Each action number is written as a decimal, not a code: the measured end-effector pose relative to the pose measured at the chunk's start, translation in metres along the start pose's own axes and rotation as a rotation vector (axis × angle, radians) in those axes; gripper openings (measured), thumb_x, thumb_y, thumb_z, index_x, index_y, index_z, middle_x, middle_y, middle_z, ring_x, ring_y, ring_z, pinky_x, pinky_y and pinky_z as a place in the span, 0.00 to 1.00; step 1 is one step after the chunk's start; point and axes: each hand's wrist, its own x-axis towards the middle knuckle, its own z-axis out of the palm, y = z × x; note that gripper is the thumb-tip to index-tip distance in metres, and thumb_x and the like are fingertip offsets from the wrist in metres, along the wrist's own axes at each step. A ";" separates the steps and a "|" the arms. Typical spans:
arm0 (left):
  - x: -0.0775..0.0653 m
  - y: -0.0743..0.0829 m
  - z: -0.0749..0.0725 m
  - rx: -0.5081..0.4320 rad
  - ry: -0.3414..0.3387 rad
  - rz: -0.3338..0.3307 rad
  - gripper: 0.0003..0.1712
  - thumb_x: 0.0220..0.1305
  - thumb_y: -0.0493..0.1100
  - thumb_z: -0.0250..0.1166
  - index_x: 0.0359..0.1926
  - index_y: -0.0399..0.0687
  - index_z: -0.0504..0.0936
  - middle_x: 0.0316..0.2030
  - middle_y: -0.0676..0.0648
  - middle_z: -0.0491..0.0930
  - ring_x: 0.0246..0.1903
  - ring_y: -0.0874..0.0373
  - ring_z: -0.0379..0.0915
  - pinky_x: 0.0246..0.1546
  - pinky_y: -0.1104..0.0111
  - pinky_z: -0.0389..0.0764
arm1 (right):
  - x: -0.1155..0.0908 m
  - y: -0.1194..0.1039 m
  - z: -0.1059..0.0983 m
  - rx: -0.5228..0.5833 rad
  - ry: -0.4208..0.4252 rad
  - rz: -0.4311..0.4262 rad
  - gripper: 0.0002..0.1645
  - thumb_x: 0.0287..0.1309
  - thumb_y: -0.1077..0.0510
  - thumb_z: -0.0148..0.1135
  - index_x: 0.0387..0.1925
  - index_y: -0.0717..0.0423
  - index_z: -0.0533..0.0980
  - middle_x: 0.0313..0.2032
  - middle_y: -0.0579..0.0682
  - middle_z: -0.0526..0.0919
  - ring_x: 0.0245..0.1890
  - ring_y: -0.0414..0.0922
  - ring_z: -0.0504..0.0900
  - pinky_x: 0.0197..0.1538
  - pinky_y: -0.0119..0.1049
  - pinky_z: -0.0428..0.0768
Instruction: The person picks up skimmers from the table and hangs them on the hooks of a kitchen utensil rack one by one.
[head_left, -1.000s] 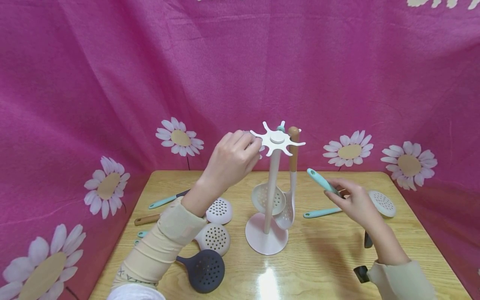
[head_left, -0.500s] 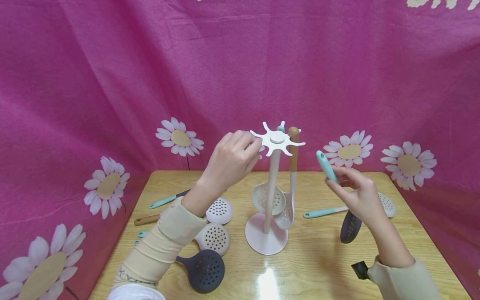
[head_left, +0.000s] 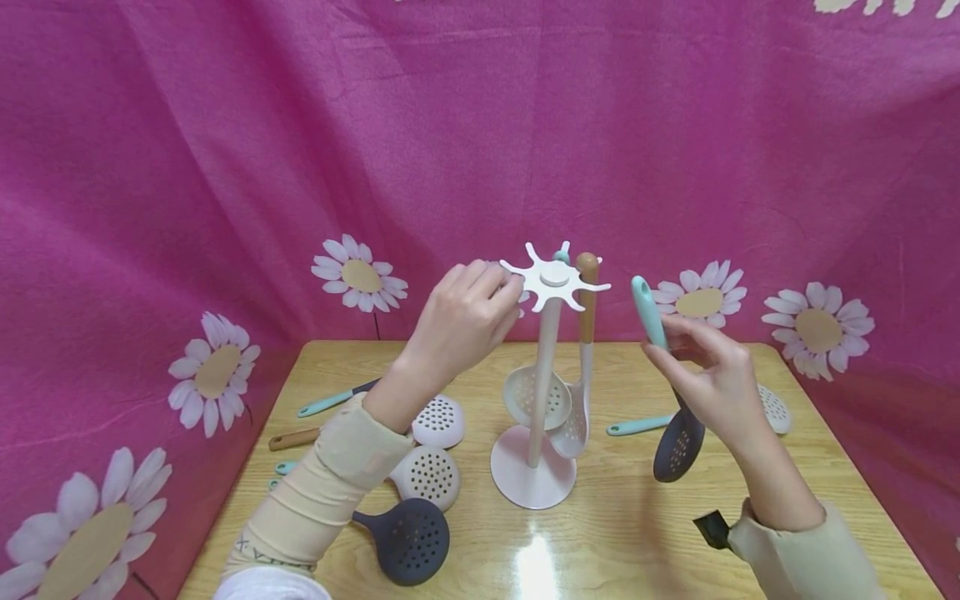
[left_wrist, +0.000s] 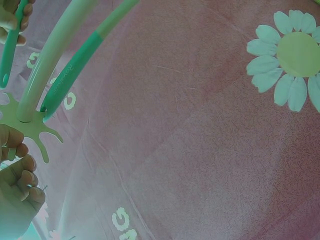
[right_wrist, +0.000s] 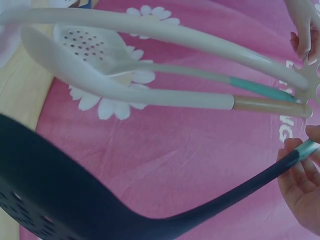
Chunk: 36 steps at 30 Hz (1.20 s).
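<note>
A white utensil rack [head_left: 548, 350] with curved hooks stands on the table. My left hand [head_left: 468, 308] pinches one of its hooks at the left. My right hand [head_left: 708, 375] holds a dark slotted skimmer [head_left: 678, 446] by its mint handle, right of the rack, handle end up and perforated head hanging down. In the right wrist view the skimmer [right_wrist: 75, 190] fills the lower left, below the utensils on the rack. Two of these hang there: a white slotted spoon with a brown handle [head_left: 588, 308] and a cream perforated skimmer [right_wrist: 87, 50] with a mint handle.
Left of the rack lie a dark skimmer [head_left: 412, 542], a beige skimmer [head_left: 427, 477] and a white skimmer [head_left: 438, 422], with several handles partly under the left forearm. A white skimmer [head_left: 774, 408] with a mint handle lies at the right. A pink flowered cloth [head_left: 480, 125] stands behind.
My right hand has raised the dark skimmer's handle and turned it more upright; its head has swung into sight and moved left. The left hand and rack have stayed put.
</note>
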 end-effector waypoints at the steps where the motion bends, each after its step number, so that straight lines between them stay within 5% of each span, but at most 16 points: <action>1: 0.000 0.000 0.000 -0.001 0.004 0.002 0.02 0.52 0.34 0.60 0.29 0.42 0.75 0.25 0.48 0.73 0.26 0.55 0.68 0.24 0.70 0.65 | 0.001 -0.002 0.001 0.005 0.003 -0.002 0.28 0.30 0.83 0.66 0.41 0.71 0.77 0.33 0.36 0.78 0.31 0.28 0.77 0.37 0.19 0.75; 28: 0.000 0.000 -0.001 -0.004 0.003 -0.004 0.02 0.52 0.35 0.60 0.29 0.42 0.76 0.25 0.48 0.73 0.26 0.55 0.68 0.25 0.69 0.66 | 0.010 -0.014 0.022 0.070 -0.026 -0.006 0.23 0.35 0.80 0.65 0.41 0.70 0.78 0.28 0.51 0.81 0.29 0.30 0.78 0.35 0.20 0.76; 36: 0.000 0.000 0.000 -0.008 -0.007 -0.007 0.03 0.53 0.35 0.57 0.29 0.41 0.77 0.25 0.47 0.74 0.26 0.54 0.68 0.24 0.69 0.67 | 0.010 -0.015 0.024 0.072 -0.033 0.033 0.23 0.37 0.78 0.66 0.41 0.68 0.78 0.27 0.48 0.81 0.28 0.31 0.78 0.34 0.21 0.77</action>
